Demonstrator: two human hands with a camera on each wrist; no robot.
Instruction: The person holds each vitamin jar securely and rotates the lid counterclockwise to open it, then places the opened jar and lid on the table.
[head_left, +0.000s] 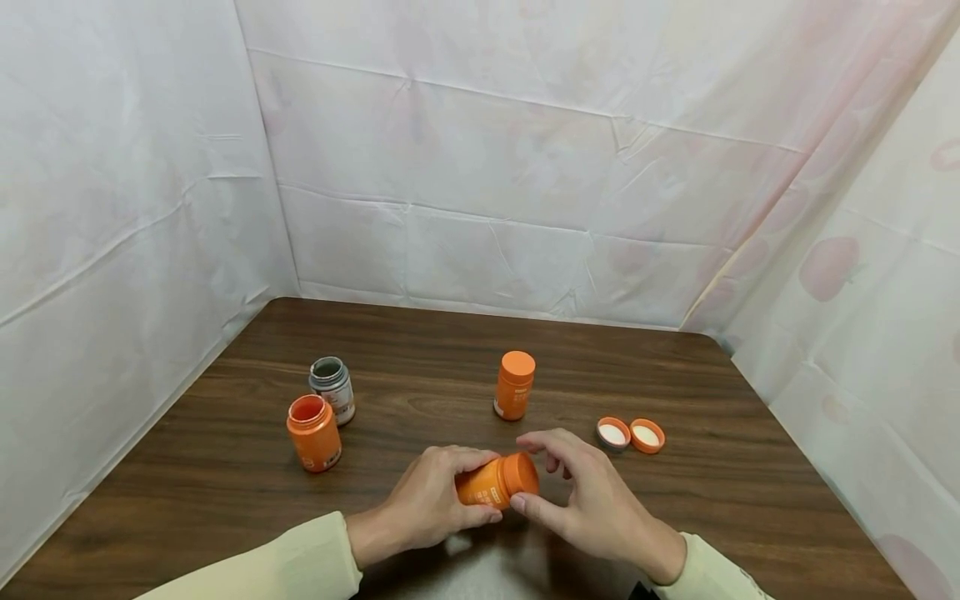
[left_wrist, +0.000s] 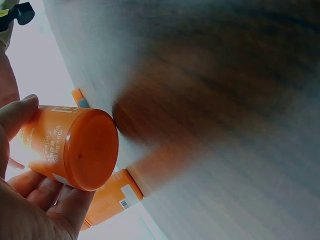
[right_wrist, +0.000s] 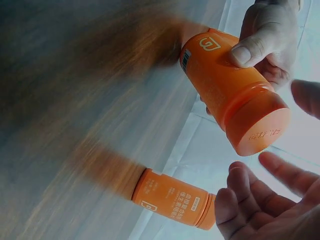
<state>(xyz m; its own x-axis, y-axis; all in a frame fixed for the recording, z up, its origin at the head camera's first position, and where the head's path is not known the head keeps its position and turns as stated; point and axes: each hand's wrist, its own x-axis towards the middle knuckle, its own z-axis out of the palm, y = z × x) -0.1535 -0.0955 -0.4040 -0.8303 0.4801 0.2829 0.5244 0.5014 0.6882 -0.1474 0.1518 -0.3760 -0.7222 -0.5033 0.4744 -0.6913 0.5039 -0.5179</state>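
My left hand (head_left: 435, 496) grips an orange capped bottle (head_left: 483, 486) around its body, tilted so that its cap (head_left: 521, 473) points right. In the left wrist view the base of this bottle (left_wrist: 92, 150) faces the camera, thumb on one side and fingers on the other. My right hand (head_left: 592, 504) is spread around the cap end, thumb and fingers apart. The right wrist view shows its fingers (right_wrist: 280, 170) just off the cap, with the thumb on the other side. Behind the hands stands a second orange bottle (head_left: 514, 386), upright with its cap on.
At the left stand an uncapped orange bottle (head_left: 315, 437) and an uncapped grey bottle (head_left: 334, 392), close together. Two loose caps lie at the right with white insides up, one grey and orange (head_left: 612, 434), one orange (head_left: 647, 436). White sheeting (head_left: 480, 167) surrounds the dark wooden table (head_left: 420, 333).
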